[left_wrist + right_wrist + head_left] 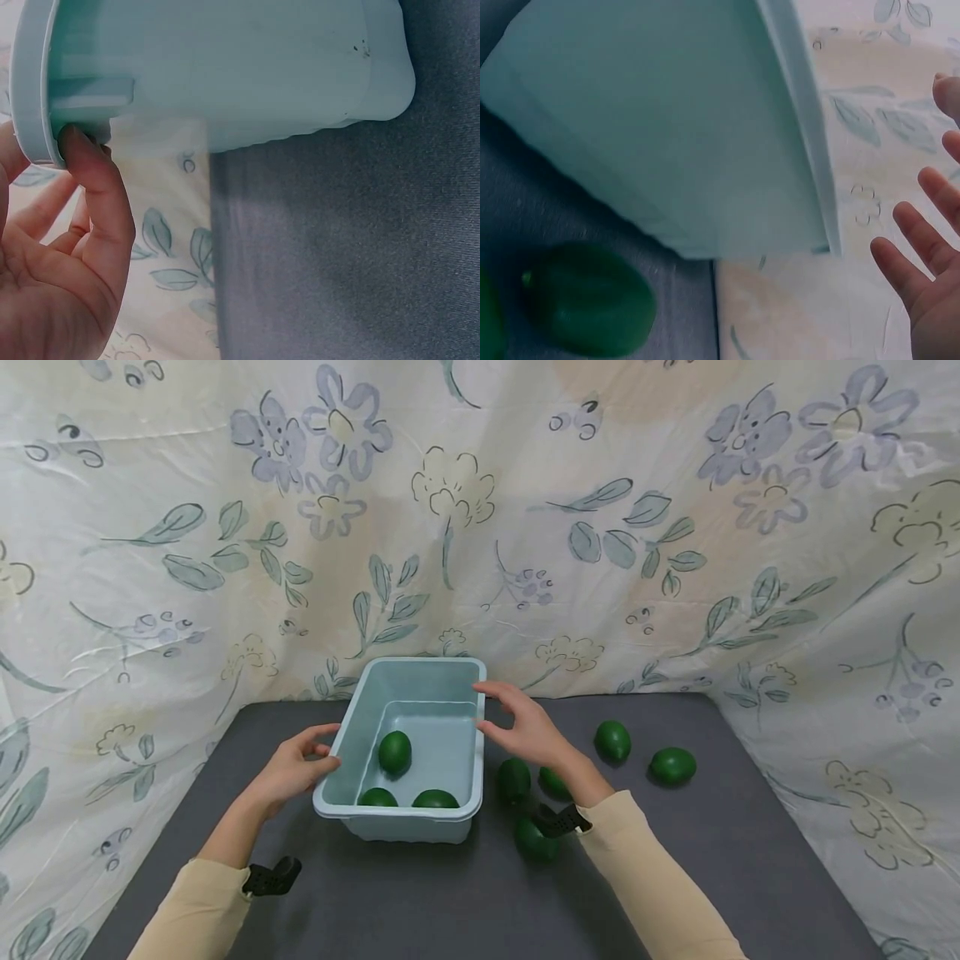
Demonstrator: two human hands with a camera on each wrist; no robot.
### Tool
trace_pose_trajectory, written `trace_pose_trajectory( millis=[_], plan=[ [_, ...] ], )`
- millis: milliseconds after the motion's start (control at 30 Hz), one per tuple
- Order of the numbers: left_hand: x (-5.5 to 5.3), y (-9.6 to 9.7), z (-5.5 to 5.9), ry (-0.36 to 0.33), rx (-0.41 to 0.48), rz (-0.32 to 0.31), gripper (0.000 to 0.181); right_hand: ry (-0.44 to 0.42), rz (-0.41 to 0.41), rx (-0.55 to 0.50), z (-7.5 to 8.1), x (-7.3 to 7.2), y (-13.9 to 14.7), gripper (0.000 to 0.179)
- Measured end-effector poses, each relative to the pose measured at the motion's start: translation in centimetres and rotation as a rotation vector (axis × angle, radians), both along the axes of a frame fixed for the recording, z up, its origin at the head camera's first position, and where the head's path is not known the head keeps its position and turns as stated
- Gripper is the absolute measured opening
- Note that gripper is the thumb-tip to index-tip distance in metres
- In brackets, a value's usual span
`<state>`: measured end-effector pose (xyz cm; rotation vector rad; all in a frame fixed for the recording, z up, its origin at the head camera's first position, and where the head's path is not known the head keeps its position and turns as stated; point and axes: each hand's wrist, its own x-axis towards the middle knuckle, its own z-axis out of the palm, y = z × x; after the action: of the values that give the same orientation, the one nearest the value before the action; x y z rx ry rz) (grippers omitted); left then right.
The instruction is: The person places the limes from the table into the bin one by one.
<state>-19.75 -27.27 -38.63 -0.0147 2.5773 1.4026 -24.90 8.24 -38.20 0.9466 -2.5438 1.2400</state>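
Observation:
A light blue plastic bin (405, 831) stands on the dark tabletop with three green limes inside; one lime (394, 753) lies toward the middle and two are near the front wall. At the left side, my left hand (296, 767) grips the bin's rim, thumb tucked under the lip in the left wrist view (94, 195). My right hand (528, 722) is beside the right rim, its fingers spread and relaxed. In the right wrist view those fingers (922, 247) appear apart from the bin wall (667, 135).
Several more limes lie right of the bin, including a lime (613, 741) and another lime (672, 766) farther right. One lime (536, 839) sits under my right wrist, partly covered by the black wrist strap (562, 820). A floral cloth (480, 527) hangs behind the table.

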Motion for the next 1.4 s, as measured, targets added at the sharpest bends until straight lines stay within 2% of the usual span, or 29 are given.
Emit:
trace_pose_trajectory(
  millis=[267,533,800,1067,1200,1400],
  plan=[
    [0.0,-0.1,-0.1,0.005,0.007,-0.001,0.061,-0.012,-0.070,-0.029,-1.5,0.1,2.9,0.052],
    [-0.1,0.0,-0.2,0.006,0.007,0.008,0.061,-0.056,-0.082,-0.057,-3.0,0.4,5.7,0.054],
    [-0.1,0.0,-0.2,0.010,0.004,0.008,0.061,-0.119,-0.124,-0.078,-2.5,2.2,7.4,0.052],
    [0.0,0.2,0.1,0.002,-0.013,0.010,0.062,-0.158,-0.182,-0.039,-7.3,0.9,9.6,0.056],
    [0.1,0.3,0.1,-0.001,-0.005,0.006,0.061,-0.191,-0.189,-0.046,-8.6,1.1,10.1,0.058],
    [0.0,0.3,0.1,0.006,-0.011,0.009,0.061,-0.192,-0.198,-0.008,-10.2,1.4,10.4,0.059]
  ],
)
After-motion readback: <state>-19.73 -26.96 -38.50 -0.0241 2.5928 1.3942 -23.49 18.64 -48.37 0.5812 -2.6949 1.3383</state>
